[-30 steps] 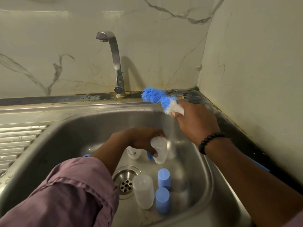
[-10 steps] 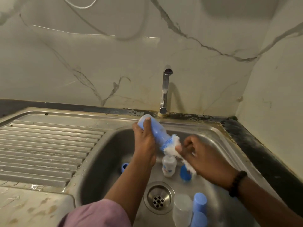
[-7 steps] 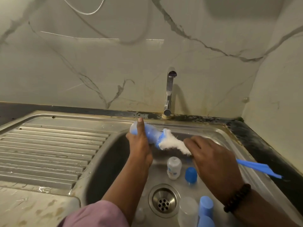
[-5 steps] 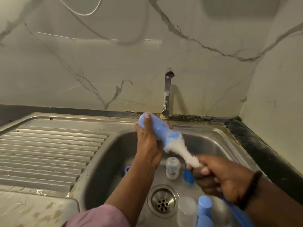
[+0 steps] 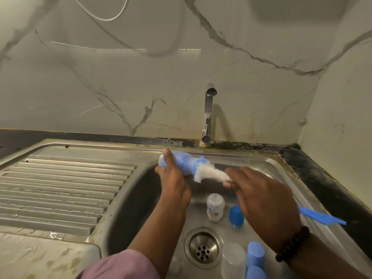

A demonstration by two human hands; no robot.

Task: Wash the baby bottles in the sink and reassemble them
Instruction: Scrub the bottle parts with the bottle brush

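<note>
**Scrubbing inside one bottle, others waiting**

Held over the sink (image 5: pixel 267 164) basin: a bottle (image 5: pixel 182 162) lying on its side, gripped by the left hand (image 5: pixel 173 178), fingers curled round its body. Right hand (image 5: pixel 263 200) wrapped round the brush (image 5: pixel 209 174) handle, blue bristles pushed into the bottle, white bristles outside its mouth, blue tail of the handle poking out behind the wrist. Judged mid-scrub, washing step. On the basin floor near the drain (image 5: pixel 203 246): a small white bottle (image 5: pixel 215 206), blue caps (image 5: pixel 236 215), a clear piece (image 5: pixel 233 258). Tap (image 5: pixel 208 113) dry, by the look of it. Next, probably: withdrawing the brush, rinsing, setting aside, then the remaining parts
</note>
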